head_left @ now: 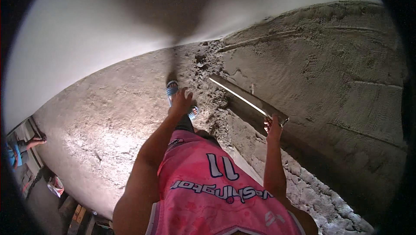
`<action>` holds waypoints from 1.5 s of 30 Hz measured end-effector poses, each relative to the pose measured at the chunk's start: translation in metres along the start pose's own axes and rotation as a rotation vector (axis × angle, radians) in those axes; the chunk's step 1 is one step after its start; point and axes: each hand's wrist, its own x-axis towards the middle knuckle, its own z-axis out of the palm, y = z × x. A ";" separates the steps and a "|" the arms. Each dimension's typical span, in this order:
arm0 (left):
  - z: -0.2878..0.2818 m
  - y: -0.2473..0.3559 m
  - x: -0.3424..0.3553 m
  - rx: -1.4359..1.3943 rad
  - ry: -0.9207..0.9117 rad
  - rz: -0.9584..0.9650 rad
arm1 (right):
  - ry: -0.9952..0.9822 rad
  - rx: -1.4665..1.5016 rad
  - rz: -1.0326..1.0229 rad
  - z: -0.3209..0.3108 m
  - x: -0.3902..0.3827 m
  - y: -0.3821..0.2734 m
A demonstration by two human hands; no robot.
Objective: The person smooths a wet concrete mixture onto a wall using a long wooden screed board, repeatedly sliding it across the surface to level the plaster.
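Note:
My left hand (182, 100) hangs over my blue sandals (171, 88), its fingers loosely bent and apart, with nothing visible in it. In my right hand (273, 126) is the end of a long metal straightedge bar (242, 96), which slants up and left along the rough cement surface (338, 74) on my right. Beside the bar's far end is a strip of crumbly mortar debris (206, 61). My pink sleeveless top covers the lower middle of the view.
A smooth pale wall (78, 31) with a dark shadow spans the top. The concrete floor (95, 135) lies to my left. At the far left edge are another person (15, 152), a white-and-red sack (55, 185) and wooden boards (78, 215).

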 end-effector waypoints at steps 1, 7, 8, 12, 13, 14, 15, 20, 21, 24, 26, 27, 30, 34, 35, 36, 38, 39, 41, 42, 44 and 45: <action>0.007 -0.004 0.009 0.018 -0.003 0.040 | 0.024 0.005 -0.018 0.002 -0.004 -0.004; 0.039 0.002 0.065 0.142 -0.110 0.187 | 0.062 -0.009 -0.069 0.021 -0.003 -0.027; 0.042 0.014 0.074 0.237 -0.117 0.265 | 0.069 0.004 -0.081 0.022 -0.002 -0.028; 0.061 0.036 0.084 0.417 -0.263 0.357 | 0.107 0.048 -0.066 0.028 0.002 -0.028; 0.067 0.038 0.089 0.472 -0.288 0.441 | 0.122 0.059 -0.045 0.024 0.006 -0.028; 0.078 0.041 0.095 0.541 -0.323 0.447 | 0.091 0.105 -0.027 0.022 0.012 -0.026; 0.090 0.044 0.096 0.611 -0.364 0.454 | 0.083 0.091 -0.042 0.017 0.019 -0.027; 0.153 0.049 0.109 0.136 -0.279 0.246 | 0.036 0.107 -0.074 0.015 0.014 -0.042; 0.165 0.058 0.109 0.020 -0.256 0.209 | 0.029 0.128 -0.091 0.016 0.009 -0.050; 0.193 0.079 0.111 -0.242 -0.244 0.077 | 0.041 0.173 -0.030 0.013 -0.009 -0.060; 0.207 0.100 0.111 -0.286 -0.244 0.129 | 0.060 0.172 0.010 0.010 -0.018 -0.065; 0.211 0.109 0.110 -0.307 -0.255 0.099 | 0.052 0.187 -0.007 0.005 -0.018 -0.059; 0.220 0.127 0.128 -0.428 -0.317 -0.150 | 0.000 0.228 -0.017 0.001 -0.016 -0.045; 0.235 0.124 0.142 -0.330 -0.387 -0.287 | 0.013 0.309 0.052 0.018 -0.024 -0.053; 0.236 0.138 0.141 -0.414 -0.445 -0.341 | 0.060 0.347 0.069 0.021 -0.020 -0.052; 0.236 0.145 0.141 -0.501 -0.491 -0.401 | 0.039 0.361 0.059 0.024 -0.017 -0.051; 0.238 0.154 0.141 -0.695 -0.505 -0.495 | -0.005 0.383 0.046 0.024 -0.012 -0.047; 0.239 0.157 0.146 -0.800 -0.472 -0.526 | -0.014 0.404 0.055 0.022 -0.007 -0.043; 0.243 0.163 0.162 -0.922 -0.436 -0.571 | -0.039 0.447 0.075 0.019 0.009 -0.032; 0.243 0.171 0.171 -0.940 -0.434 -0.569 | -0.028 0.457 0.045 0.021 0.008 -0.034; 0.244 0.197 0.171 -0.976 -0.403 -0.559 | 0.029 0.489 -0.007 0.026 0.003 -0.039; 0.247 0.204 0.173 -0.972 -0.416 -0.533 | 0.010 0.459 -0.007 0.027 0.002 -0.045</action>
